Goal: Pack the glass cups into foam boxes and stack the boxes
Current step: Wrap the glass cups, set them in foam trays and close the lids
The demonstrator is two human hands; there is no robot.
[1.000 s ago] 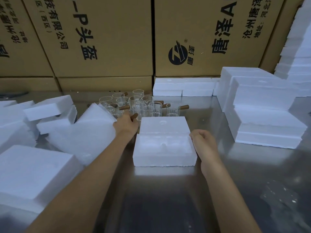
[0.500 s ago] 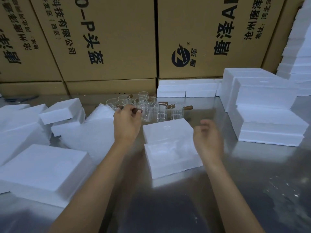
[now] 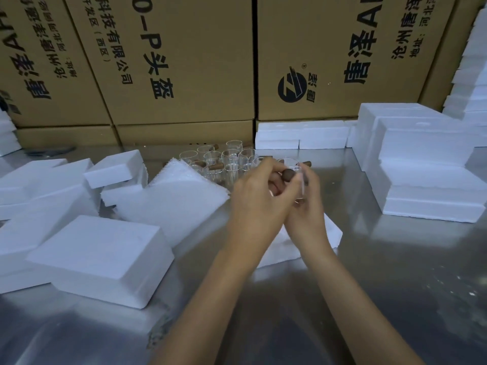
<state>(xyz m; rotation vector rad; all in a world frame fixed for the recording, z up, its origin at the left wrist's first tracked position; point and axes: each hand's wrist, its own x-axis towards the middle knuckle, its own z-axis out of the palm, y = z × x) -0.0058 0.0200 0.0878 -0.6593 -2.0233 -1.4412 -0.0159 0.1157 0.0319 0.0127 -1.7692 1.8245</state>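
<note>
Both hands meet over the open foam box, which they mostly hide. My left hand grips the brown wooden handle of a glass cup and my right hand holds the cup's clear body from the right. The cup is lifted above the box. Behind it several more glass cups with wooden handles stand in a cluster on the metal table.
Loose foam boxes and lids lie piled on the left. A stack of foam boxes stands at the right, with flat foam pieces at the back. Large cardboard cartons wall off the far edge of the steel table.
My left hand has lifted a cup out of the cluster and brought it toward me. My right hand rose from beside the box to hold the cup. The view shifted left.
</note>
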